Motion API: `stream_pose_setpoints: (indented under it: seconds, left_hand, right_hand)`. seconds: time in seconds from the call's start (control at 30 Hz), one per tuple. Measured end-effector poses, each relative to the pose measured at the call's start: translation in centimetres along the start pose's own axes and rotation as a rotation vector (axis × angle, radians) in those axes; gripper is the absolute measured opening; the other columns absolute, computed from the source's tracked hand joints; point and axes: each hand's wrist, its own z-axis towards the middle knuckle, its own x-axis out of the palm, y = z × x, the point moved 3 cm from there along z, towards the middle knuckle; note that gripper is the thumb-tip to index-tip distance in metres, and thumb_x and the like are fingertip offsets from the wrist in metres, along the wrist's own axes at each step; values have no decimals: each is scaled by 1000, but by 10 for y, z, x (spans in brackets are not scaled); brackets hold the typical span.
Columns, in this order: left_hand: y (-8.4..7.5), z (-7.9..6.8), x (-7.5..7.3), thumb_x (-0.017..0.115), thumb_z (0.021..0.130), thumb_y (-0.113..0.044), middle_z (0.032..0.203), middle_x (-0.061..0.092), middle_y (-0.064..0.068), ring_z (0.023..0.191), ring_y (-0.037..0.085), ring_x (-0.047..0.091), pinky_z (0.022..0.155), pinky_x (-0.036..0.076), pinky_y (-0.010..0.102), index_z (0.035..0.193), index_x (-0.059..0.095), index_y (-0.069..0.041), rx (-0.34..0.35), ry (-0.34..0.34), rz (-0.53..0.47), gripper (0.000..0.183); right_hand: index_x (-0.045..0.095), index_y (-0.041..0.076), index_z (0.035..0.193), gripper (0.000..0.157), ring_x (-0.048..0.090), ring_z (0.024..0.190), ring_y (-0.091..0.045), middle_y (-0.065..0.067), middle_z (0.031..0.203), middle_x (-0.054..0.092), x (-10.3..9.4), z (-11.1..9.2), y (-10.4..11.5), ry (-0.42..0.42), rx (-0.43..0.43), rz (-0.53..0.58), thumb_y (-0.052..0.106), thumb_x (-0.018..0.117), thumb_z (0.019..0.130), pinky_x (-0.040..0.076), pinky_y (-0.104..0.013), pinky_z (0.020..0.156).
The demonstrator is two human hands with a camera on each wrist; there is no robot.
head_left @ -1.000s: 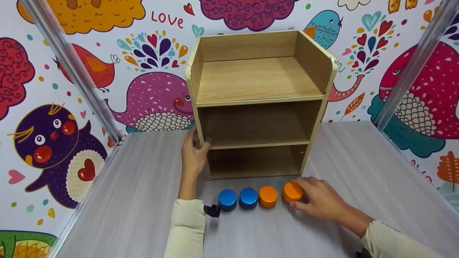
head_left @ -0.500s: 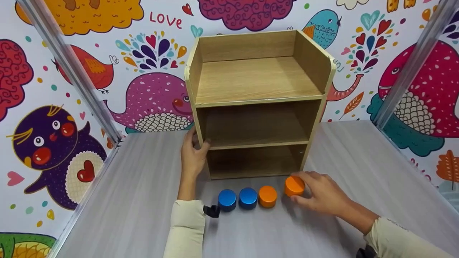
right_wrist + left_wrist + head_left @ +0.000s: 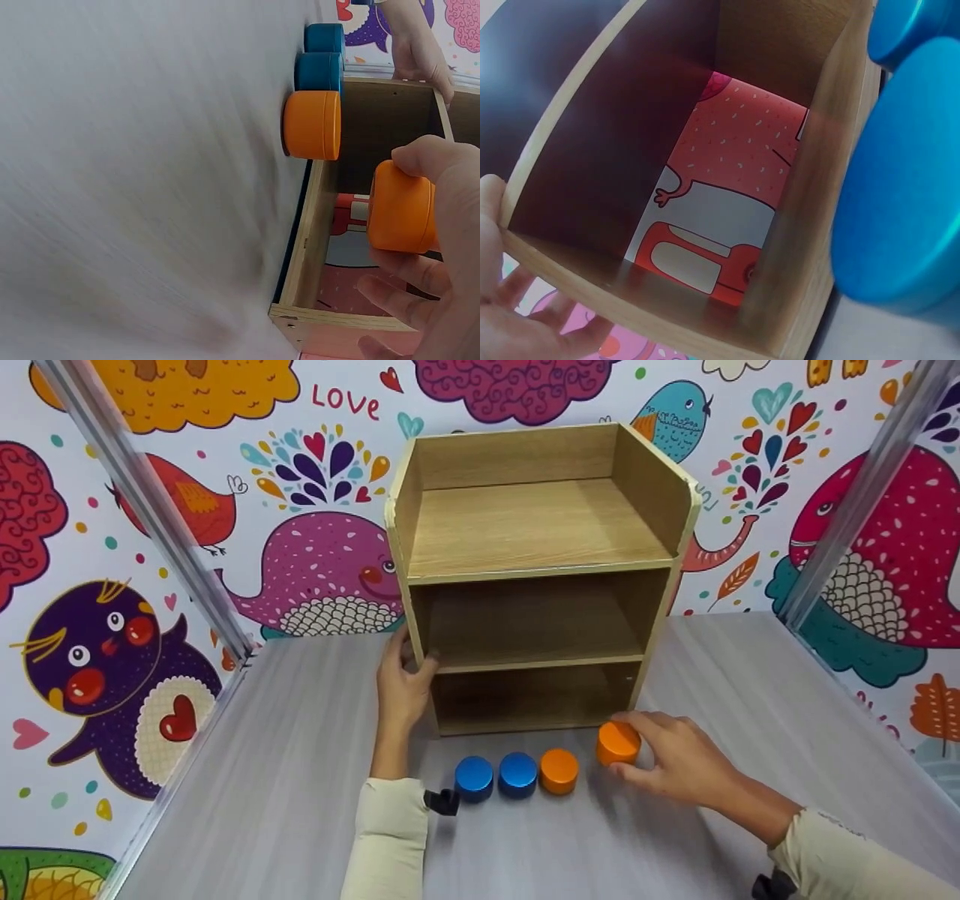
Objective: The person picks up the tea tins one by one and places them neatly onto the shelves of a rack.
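A wooden shelf (image 3: 540, 525) with an upper deck and two lower compartments stands on the table. My left hand (image 3: 403, 690) grips its left side panel, thumb at the front edge and fingers along the outside. Pinched between thumb and fingers of my right hand (image 3: 679, 761) is a small round orange canister (image 3: 619, 745), raised off the tabletop near the shelf's lower right corner. Left of it, a second orange canister (image 3: 559, 772) and two blue canisters (image 3: 518, 776) stand in a row before the shelf. The left wrist view shows a blue canister (image 3: 900, 180) up close.
The grey table (image 3: 315, 780) extends around the shelf on both sides. Behind it rises a wall (image 3: 330, 570) printed with cartoon animals. Metal posts (image 3: 142, 510) frame the left and right corners. The right wrist view shows cartoon print (image 3: 351, 255) through the shelf's lower part.
My right hand has lifted the orange canister slightly and carried it a little to the right, toward the shelf. The left hand and the other canisters keep their places.
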Motion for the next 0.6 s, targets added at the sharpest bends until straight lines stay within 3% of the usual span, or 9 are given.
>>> stream_pose_setpoints:
  seconds: [0.2,0.47,0.6]
  left_hand:
    - [-4,-1,1,69,94,-13,142,57,19,130,33,57,103,48,54,153,44,-13,-29,-3,-12,64]
    - [-34,-12,-2,64,95,-6,139,55,26,128,37,57,100,50,51,154,41,-2,-18,11,-24,63]
    - [-26,-10,0,65,95,-7,141,55,26,129,37,57,101,50,52,154,40,-4,-17,10,-18,64]
  right_hand:
    - [63,20,131,60,68,94,-16,1,116,74,-7,1,2,-3,5,-22,46,84,80,55,-49,89]
    - [66,19,124,57,64,83,-7,5,103,75,-15,1,7,-81,-71,-60,45,85,78,55,-39,79]
    - [66,20,125,56,62,83,-7,5,104,74,-19,2,9,-49,-35,-54,45,84,79,54,-41,81]
